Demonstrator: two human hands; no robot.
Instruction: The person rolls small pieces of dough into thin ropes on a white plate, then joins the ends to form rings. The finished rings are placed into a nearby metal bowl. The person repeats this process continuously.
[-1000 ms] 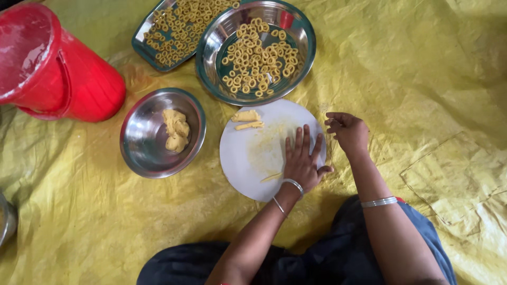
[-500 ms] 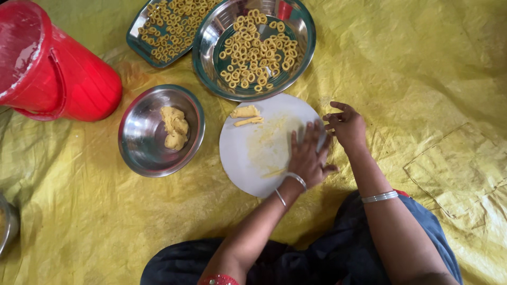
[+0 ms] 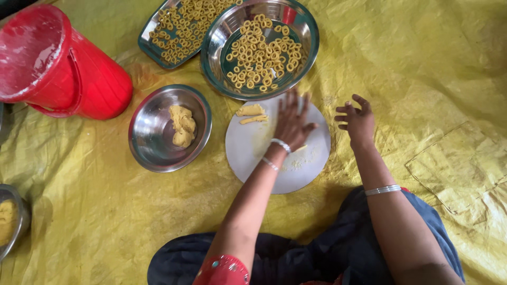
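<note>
Pressing flat on the round white board (image 3: 248, 150), my left hand (image 3: 290, 122) lies palm down with fingers spread wide, holding nothing that I can see; whether any dough sits under the palm I cannot tell. Well off to its left stands the red bucket (image 3: 58, 63), and nearer on that side the steel bowl (image 3: 150, 140) with a lump of yellow dough (image 3: 182, 125) in it. Just left of the fingers, two small dough pieces (image 3: 251, 113) rest on the board. Beyond the fingertips sits the big steel dish of dough rings (image 3: 260, 50), touching the board's far edge. To the right, my right hand (image 3: 358, 120) hovers off the board's edge, fingers loosely curled and empty, above the yellow sheet (image 3: 422, 68).
</note>
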